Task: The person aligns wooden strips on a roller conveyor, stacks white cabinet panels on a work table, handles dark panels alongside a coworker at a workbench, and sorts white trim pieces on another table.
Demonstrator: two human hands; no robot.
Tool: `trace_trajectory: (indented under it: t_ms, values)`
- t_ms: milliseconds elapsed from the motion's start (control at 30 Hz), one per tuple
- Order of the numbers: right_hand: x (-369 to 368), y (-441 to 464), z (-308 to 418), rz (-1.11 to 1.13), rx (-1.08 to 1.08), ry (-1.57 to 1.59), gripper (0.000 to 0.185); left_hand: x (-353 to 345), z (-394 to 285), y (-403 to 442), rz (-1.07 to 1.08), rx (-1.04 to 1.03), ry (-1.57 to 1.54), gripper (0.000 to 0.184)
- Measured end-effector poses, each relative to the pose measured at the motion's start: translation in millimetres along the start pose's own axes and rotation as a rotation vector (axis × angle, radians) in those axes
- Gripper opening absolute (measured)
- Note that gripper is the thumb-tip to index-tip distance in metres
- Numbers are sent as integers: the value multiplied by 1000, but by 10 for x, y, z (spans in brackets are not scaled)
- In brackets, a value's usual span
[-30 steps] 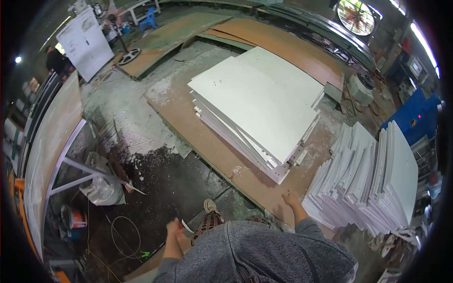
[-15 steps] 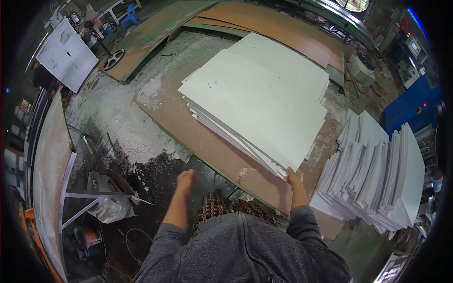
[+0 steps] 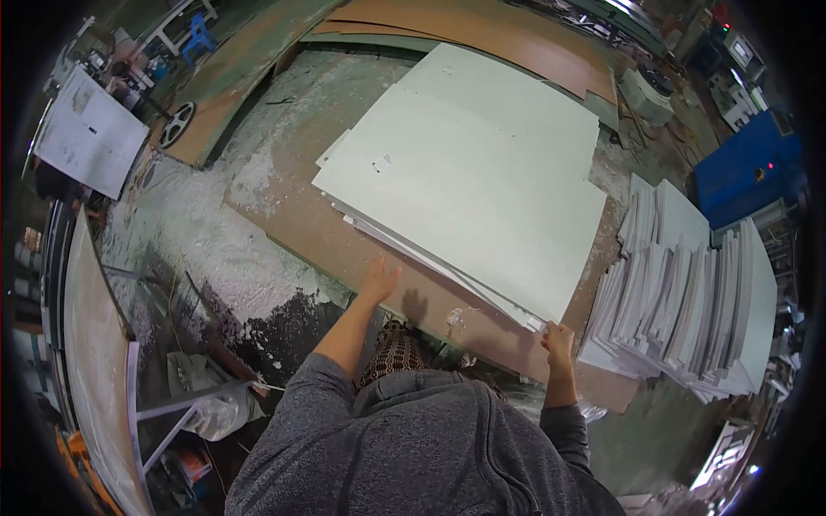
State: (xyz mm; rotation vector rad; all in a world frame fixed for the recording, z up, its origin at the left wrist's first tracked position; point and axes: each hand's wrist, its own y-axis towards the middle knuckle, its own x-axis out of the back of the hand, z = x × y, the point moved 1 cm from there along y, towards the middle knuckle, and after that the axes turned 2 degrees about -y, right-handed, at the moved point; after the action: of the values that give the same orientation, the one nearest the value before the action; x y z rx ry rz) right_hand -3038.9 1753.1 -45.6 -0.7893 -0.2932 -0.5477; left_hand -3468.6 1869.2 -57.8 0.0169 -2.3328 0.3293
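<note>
A stack of large white sheets (image 3: 482, 163) lies on a brown board (image 3: 292, 219) in front of me. At the near right corner of the stack, my right hand (image 3: 558, 340) is closed with its fingers on the top white sheet. The edges of the sheets beneath it show unevenly along the near side. My left hand (image 3: 379, 280) hovers short of the stack's near edge, touching nothing, with its fingers apart. Its shadow falls on the brown board.
Several piles of narrower white panels (image 3: 680, 301) stand on the right. Behind the stack lie large brown boards (image 3: 482, 34). A blue machine (image 3: 747, 168) is at the far right. On the left are a metal-framed panel (image 3: 96, 344) and a white cabinet (image 3: 90, 133).
My left hand has risen forward and right, towards the stack, and its fingers have opened. My right hand stays at the corner, which has shifted slightly right. The view has turned a little.
</note>
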Motion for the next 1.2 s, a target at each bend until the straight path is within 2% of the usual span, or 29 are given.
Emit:
trace_trajectory:
  t_ms: [267, 300, 400, 500, 567, 667, 767, 867, 967, 1200]
  values:
    - [-3, 54, 31, -126, -138, -161, 14, 844, -70, 1054, 29, -76, 377, 79]
    - [-3, 111, -46, -185, -170, -183, 18, 936, -51, 1170, 40, -90, 416, 84]
    - [-141, 84, -92, -121, 12, -625, 43, 1165, -148, 1465, 107, -120, 533, 96]
    - [-753, -494, 487, -344, 160, -925, 71, 1295, -324, 1704, 281, -106, 645, 109]
    - [-1061, -638, 818, -199, 91, -893, 85, 1247, -353, 1823, 453, -101, 715, 119]
    - [-1398, -672, 1253, 79, -59, -948, 89, 1090, -324, 1822, 486, -72, 756, 127]
    - [-1612, -365, 1071, -3, -14, -1316, 73, 1044, -270, 1873, 528, -68, 737, 134]
    - [-1560, -417, 1367, 209, 123, -1295, 60, 1034, -241, 1889, 542, -63, 734, 137]
    - [-1589, -544, 1522, 137, 148, -1321, 52, 1045, -260, 1910, 596, -41, 727, 142]
    - [-1572, -425, 1377, 150, 135, -1302, 56, 1085, -288, 1903, 636, -35, 740, 148]
